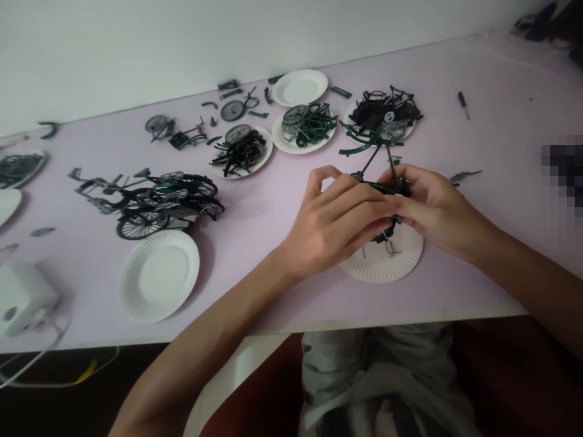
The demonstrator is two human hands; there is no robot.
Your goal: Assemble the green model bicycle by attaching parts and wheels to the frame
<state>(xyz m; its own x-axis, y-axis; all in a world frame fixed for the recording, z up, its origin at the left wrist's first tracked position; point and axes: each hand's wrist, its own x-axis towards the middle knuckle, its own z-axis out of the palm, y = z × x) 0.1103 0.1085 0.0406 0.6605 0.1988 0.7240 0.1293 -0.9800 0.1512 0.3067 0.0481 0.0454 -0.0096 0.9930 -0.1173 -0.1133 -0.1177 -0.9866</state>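
Observation:
Between my two hands is a dark green model bicycle frame (374,159), held up over a white paper plate (387,273). My left hand (339,212) is closed on it from the left, fingers bent across the top. From the right, my right hand (430,203) pinches the frame with thumb and fingers, whose tips lie close to those of the left hand. The gripped part of the frame is mostly hidden behind the fingers. A few small metal pieces (390,249) lie on the plate below.
Assembled model bicycles (168,197) stand at the left behind an unused-looking paper plate (159,276). Plates of black parts (241,149), green parts (310,124) and more black parts (387,112) line the back. A screwdriver (463,105) lies right, a white power adapter (25,300) left.

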